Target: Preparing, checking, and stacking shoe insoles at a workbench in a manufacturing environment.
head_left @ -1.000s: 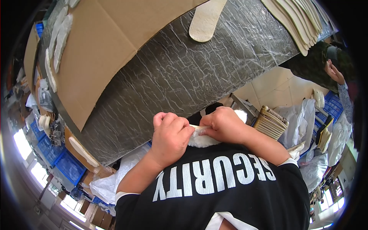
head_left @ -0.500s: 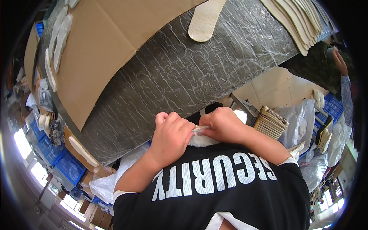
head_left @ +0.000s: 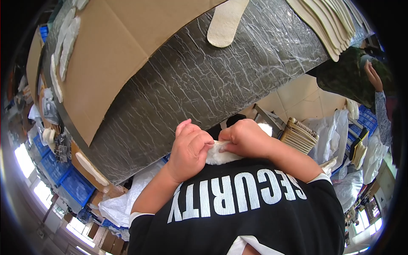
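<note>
Close to my body, just under the table's near edge, I hold a white fleecy insole (head_left: pixel 219 156) with a cream edge. My right hand (head_left: pixel 245 138) is closed on it, thumb along the fleece, and some white fleece shows past the far side of that hand. At the insole's left end my left hand (head_left: pixel 188 148) pinches the edge between thumb and fingers, with one finger raised. Much of the insole is hidden behind my hands. Beyond them, a single cream insole (head_left: pixel 224 29) lies flat on the plastic-covered table (head_left: pixel 187 89).
A large cardboard sheet (head_left: pixel 106 55) covers the table's left part, with white fleecy insoles (head_left: pixel 67 46) on it. Overlapping cream insoles (head_left: pixel 323 25) are at the far right. A slatted stool (head_left: pixel 299 136) and plastic bags (head_left: pixel 329 131) stand right. Another person's hand (head_left: pixel 373 76) shows there.
My left hand has turned slightly, its fingers lifting and bunching at the insole's edge. My right hand keeps its hold. The other person's hand has moved a little left and down.
</note>
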Tool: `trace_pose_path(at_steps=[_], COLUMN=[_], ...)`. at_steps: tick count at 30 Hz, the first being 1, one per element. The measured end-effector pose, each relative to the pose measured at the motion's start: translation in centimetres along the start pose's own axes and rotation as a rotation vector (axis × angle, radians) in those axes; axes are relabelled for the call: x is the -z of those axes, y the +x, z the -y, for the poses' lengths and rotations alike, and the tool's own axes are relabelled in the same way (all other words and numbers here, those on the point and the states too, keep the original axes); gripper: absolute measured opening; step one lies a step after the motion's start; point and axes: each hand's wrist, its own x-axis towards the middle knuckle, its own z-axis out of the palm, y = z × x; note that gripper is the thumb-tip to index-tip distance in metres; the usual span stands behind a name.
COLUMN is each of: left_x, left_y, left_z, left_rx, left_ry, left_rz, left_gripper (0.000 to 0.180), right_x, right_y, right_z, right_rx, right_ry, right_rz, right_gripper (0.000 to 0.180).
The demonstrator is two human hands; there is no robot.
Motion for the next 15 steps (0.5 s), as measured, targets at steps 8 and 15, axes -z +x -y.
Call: trace_pose_path(at_steps=[8, 15], left_x=[0.2, 0.4], left_y=[-0.2, -0.8], left_z=[-0.2, -0.1], left_rx=[0.240, 0.137], left_ry=[-0.092, -0.132], left_rz=[0.051, 0.001], left_gripper=[0.022, 0.027], right_x=[0.1, -0.6], right_y=[-0.1, -0.1], right_z=[-0.3, 1.1], right_rx=[0.014, 0.110], right_ry=[0.078, -0.087], right_rz=[0.030, -0.108], right_gripper=[0.024, 0.022])
